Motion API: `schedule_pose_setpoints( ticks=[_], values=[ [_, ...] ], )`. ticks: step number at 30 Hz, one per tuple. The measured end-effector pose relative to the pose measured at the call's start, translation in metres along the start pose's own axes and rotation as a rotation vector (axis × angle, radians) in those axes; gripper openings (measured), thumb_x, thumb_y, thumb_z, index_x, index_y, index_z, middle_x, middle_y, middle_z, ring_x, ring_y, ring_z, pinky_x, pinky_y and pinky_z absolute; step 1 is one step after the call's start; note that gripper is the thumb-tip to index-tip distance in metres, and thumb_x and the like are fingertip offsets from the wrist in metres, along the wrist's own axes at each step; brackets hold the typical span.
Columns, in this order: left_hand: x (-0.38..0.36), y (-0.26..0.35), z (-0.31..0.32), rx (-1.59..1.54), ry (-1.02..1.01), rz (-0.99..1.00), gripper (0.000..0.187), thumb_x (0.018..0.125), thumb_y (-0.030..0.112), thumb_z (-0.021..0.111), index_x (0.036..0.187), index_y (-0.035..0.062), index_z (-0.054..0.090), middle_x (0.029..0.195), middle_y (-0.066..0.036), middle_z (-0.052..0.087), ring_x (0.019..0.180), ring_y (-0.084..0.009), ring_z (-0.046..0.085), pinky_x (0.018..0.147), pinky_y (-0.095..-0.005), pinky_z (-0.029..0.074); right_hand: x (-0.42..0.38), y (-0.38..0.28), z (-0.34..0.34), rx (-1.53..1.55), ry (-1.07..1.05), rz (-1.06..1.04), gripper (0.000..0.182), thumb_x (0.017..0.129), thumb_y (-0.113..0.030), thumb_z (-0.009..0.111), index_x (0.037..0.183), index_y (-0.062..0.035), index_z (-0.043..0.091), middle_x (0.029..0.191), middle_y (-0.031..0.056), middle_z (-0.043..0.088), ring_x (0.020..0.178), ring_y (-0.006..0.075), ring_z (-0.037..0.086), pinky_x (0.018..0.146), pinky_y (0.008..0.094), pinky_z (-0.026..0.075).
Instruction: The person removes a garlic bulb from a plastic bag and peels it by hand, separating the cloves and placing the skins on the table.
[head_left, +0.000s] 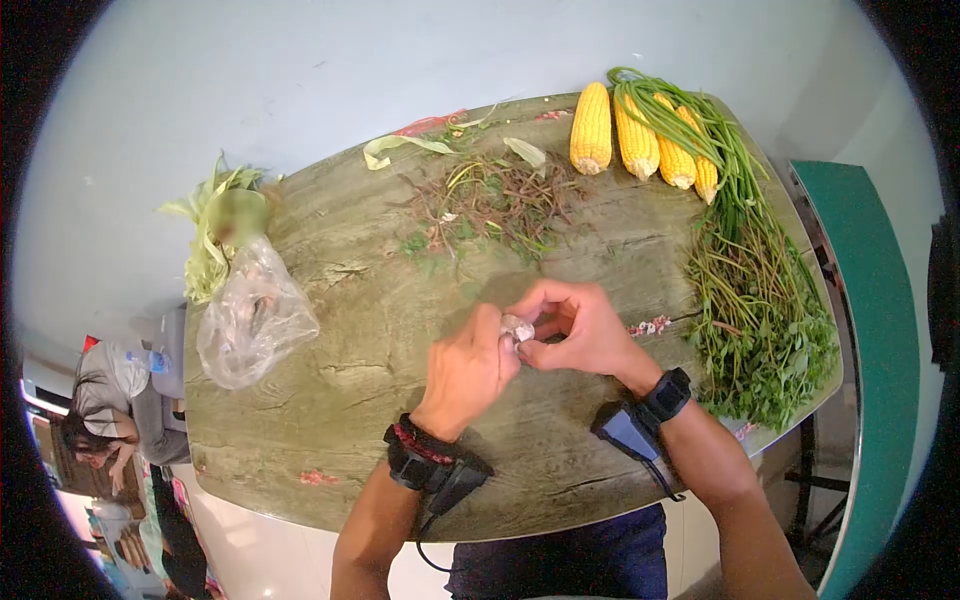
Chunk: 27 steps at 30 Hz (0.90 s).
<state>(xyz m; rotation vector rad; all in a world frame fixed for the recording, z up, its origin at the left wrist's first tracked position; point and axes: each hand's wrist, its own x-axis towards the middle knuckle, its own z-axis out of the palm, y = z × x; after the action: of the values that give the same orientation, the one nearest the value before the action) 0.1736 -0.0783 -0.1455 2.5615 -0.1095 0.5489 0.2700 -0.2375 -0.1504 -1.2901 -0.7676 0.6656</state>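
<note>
Near the middle of the table, my left hand [468, 365] and my right hand [575, 330] meet at a small whitish piece [517, 328], which looks like garlic. Fingers of both hands are pinched round it, and they partly hide it. Beyond the hands lies a loose heap of brown and green stem scraps [500, 205]. To the right of my right hand is a big bunch of leafy green stems [755, 340].
Several yellow corn cobs [591, 130] and long green beans [715, 140] lie at the back right. A clear plastic bag [255, 320] and corn husks [210, 215] are on the left. Another person [100, 420] is beyond the table's left edge.
</note>
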Motion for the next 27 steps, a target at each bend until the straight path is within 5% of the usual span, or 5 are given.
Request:
schedule_pose_setpoints(
  ticks=[7, 10, 16, 19, 27],
  values=[
    [-0.001, 0.001, -0.002, 0.022, 0.132, -0.07, 0.017, 0.084, 0.018, 0.061, 0.093, 0.0077, 0.051, 0.073, -0.013, 0.059, 0.06, -0.0339, 0.061, 0.051, -0.0427, 0.048, 0.004, 0.0, 0.014, -0.015, 0.138, -0.115, 0.027, 0.08, -0.015, 0.077, 0.096, -0.0033, 0.059, 0.08, -0.0015, 0.061, 0.076, 0.0063, 0.057, 0.066, 0.0261, 0.049],
    [-0.001, 0.0, -0.004, -0.014, 0.159, -0.021, 0.018, 0.083, 0.019, 0.062, 0.092, 0.0074, 0.052, 0.072, -0.013, 0.059, 0.06, -0.0338, 0.06, 0.05, -0.0419, 0.047, -0.003, -0.011, 0.015, -0.188, -0.044, 0.123, 0.032, 0.087, -0.029, 0.07, 0.094, -0.0029, 0.053, 0.071, 0.0058, 0.055, 0.071, 0.0091, 0.055, 0.059, 0.0318, 0.044],
    [-0.005, -0.004, -0.005, -0.187, 0.146, 0.012, 0.019, 0.084, 0.023, 0.062, 0.09, 0.0066, 0.052, 0.072, -0.014, 0.058, 0.059, -0.0343, 0.06, 0.05, -0.041, 0.047, -0.005, -0.01, 0.028, -0.529, 0.001, -0.081, 0.042, 0.099, -0.045, 0.042, 0.098, -0.0037, 0.043, 0.073, 0.026, 0.053, 0.068, 0.0453, 0.057, 0.059, 0.0489, 0.042],
    [-0.002, 0.003, -0.012, -0.235, 0.12, 0.048, 0.021, 0.088, 0.026, 0.059, 0.092, 0.0067, 0.052, 0.071, -0.014, 0.058, 0.058, -0.0342, 0.059, 0.052, -0.0411, 0.047, -0.007, -0.01, 0.027, -0.537, -0.007, -0.078, 0.042, 0.1, -0.046, 0.037, 0.1, -0.0039, 0.042, 0.075, 0.0286, 0.055, 0.074, 0.0514, 0.053, 0.059, 0.0519, 0.041],
    [-0.005, 0.002, -0.007, -0.475, -0.034, -0.141, 0.026, 0.095, 0.029, 0.052, 0.1, 0.0043, 0.046, 0.074, -0.018, 0.055, 0.067, -0.0384, 0.059, 0.06, -0.0412, 0.046, -0.007, -0.011, 0.024, -0.324, -0.042, 0.009, 0.038, 0.101, -0.038, 0.038, 0.106, -0.0015, 0.046, 0.086, 0.0276, 0.057, 0.082, 0.0483, 0.055, 0.068, 0.0486, 0.043]
  ],
)
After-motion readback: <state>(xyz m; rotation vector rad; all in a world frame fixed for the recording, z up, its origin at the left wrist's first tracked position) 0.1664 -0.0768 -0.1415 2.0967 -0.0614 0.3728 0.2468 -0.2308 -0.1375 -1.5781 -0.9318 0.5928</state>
